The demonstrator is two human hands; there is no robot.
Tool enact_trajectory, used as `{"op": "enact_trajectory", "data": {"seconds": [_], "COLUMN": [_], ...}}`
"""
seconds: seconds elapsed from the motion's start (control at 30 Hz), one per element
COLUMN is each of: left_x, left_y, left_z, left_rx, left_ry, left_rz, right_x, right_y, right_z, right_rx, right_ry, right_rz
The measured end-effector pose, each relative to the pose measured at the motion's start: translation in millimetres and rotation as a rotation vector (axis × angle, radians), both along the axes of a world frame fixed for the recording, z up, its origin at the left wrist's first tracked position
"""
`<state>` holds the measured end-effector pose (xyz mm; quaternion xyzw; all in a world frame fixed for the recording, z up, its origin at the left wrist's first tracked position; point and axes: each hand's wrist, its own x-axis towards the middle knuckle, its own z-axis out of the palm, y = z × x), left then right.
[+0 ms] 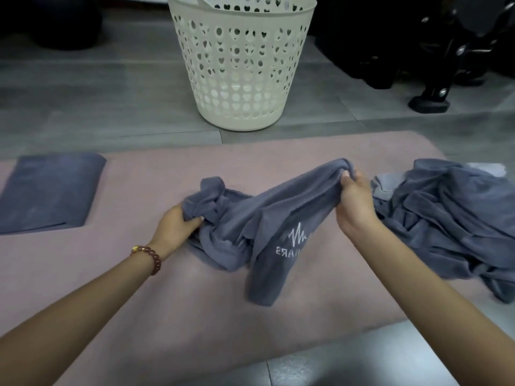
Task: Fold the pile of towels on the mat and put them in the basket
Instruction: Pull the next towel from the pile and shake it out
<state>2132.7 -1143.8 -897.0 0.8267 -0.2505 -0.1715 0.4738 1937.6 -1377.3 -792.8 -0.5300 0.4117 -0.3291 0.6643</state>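
A crumpled grey-blue towel [267, 232] with a white embroidered logo lies in the middle of the pink mat [145, 296]. My left hand [175, 225] grips its bunched left end. My right hand [354, 203] pinches its upper right edge, lifted a little off the mat. A heap of unfolded grey-blue towels [451, 218] sits just right of my right hand. A folded grey-blue towel [50, 192] lies flat at the mat's left. The cream perforated basket [242, 65] stands upright on the floor beyond the mat.
Grey floor tiles [83, 107] surround the mat. Black equipment with metal fittings [434, 51] stands at the back right, near the basket. A dark rounded object [55, 20] sits at the back left.
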Motion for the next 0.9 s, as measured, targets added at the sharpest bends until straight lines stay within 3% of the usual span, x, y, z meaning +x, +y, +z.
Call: {"op": "enact_trajectory", "data": {"seconds": [0.07,0.13,0.23,0.37,0.5,0.6,0.7,0.8,0.9], "left_x": [4.9,5.7,-1.8,-30.3,-46.5,-42.2,-35.0,-32.6,-27.4], "left_y": [5.1,8.6,9.2,-2.4,-18.7,-22.7,-20.0,-16.3,-15.6], "left_z": [9.0,29.3,63.2,105.7,127.9,134.0,132.3,130.7,130.7], "left_rx": [-0.213,-0.339,-0.404,-0.531,-0.584,-0.501,-0.509,-0.555,-0.597], "left_ry": [0.204,0.215,0.168,0.514,0.518,0.381,0.390,0.411,0.409], "left_rz": [0.164,0.166,-0.091,-0.466,-0.459,-0.444,-0.349,-0.305,-0.235], "right_x": [-3.4,-7.6,-10.4,1.2,21.2,24.2,14.9,0.4,-10.5], "right_y": [-14.2,-16.4,0.6,39.9,56.0,48.3,28.6,19.7,20.6], "right_z": [-20.5,-32.2,-32.9,-11.0,-7.7,-14.6,-24.2,-23.4,-14.3], "right_rx": [-0.143,-0.219,-0.310,-0.466,-0.458,-0.612,-0.676,-0.501,-0.240], "right_ry": [0.301,0.474,0.366,0.196,0.154,0.309,0.448,0.451,0.298], "right_rz": [-0.104,-0.099,0.164,0.674,0.995,0.968,0.894,0.912,0.837]}}
